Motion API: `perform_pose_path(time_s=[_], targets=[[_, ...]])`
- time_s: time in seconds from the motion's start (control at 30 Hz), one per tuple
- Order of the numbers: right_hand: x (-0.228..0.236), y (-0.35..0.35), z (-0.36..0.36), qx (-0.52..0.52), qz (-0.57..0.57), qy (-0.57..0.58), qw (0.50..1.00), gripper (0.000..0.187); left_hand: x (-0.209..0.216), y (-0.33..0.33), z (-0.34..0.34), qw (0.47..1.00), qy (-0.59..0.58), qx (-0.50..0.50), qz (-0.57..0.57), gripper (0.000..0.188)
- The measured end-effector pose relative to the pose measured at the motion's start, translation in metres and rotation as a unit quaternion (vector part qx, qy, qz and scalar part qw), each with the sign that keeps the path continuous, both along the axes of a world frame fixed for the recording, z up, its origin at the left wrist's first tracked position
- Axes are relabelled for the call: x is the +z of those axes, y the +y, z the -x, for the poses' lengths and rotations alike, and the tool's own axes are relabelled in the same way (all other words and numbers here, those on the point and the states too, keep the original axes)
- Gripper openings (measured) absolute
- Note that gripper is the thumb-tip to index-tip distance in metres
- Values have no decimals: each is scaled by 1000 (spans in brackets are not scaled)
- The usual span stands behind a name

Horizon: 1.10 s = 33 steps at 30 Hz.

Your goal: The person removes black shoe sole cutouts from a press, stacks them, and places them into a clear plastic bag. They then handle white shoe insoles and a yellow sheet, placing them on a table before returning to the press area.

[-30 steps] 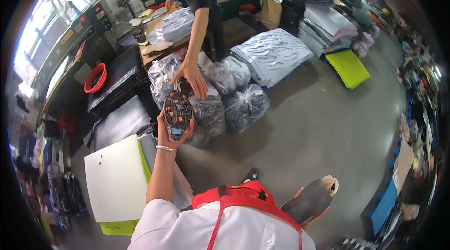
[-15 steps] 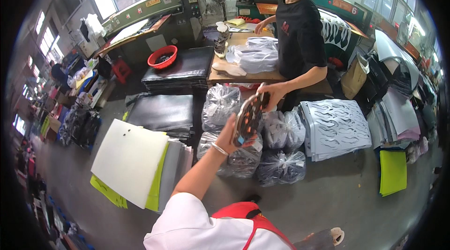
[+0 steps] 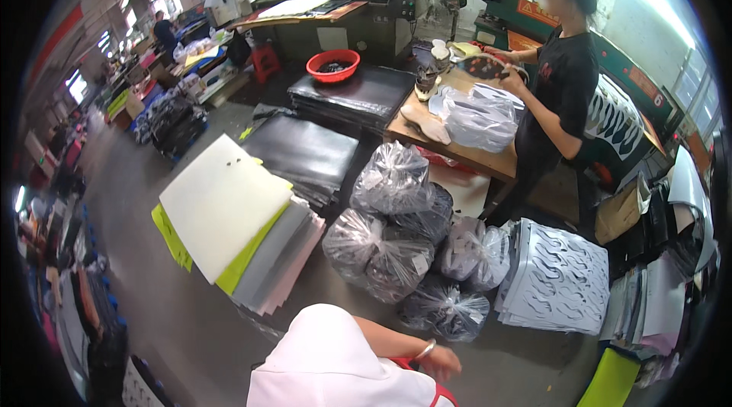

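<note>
My left hand (image 3: pixel 441 361), with a silvery bracelet at the wrist, hangs low in front of my body near the lower edge. Its fingers are loosely apart and nothing shows in them. Closest to it is a clear plastic bag of dark pieces (image 3: pixel 450 308) on the floor. My right hand is out of view. Across the wooden table, a co-worker in a black T-shirt (image 3: pixel 568 75) holds a dark shoe sole with orange spots (image 3: pixel 488 67) in both hands.
On the wooden table (image 3: pixel 488 163) lie bagged grey-white cut pieces (image 3: pixel 480 121) and a pale sole shape (image 3: pixel 425 125). Around me stand stacked sheets (image 3: pixel 225 209), bagged bundles (image 3: pixel 393 178) and white cut-out sheets (image 3: pixel 560 273). A red basin (image 3: pixel 333 66) sits on black sheets.
My left hand has let go of the sole and dropped back toward my body. The co-worker has drawn the sole away over the table. My view has turned left.
</note>
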State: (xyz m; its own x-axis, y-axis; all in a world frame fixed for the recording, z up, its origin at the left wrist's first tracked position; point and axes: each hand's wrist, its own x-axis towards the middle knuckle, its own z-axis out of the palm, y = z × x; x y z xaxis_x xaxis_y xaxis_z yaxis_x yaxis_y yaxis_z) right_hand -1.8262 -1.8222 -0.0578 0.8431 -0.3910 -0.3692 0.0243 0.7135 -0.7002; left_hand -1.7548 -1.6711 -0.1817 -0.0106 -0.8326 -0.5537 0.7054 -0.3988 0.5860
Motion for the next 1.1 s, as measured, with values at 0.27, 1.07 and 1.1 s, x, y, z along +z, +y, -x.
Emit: perform_pose_path(time_s=[0.27,1.07,1.1], targets=[[-13,-81,52,93,-19,-12,995,83,-67,-59,108,890,-326,-228,222,50],[2,120,179,399,-66,-14,914,78,-6,214,417,836,-417,193,-299,44],[1,147,191,414,-78,-10,907,78,-11,247,449,819,-399,246,-330,45]])
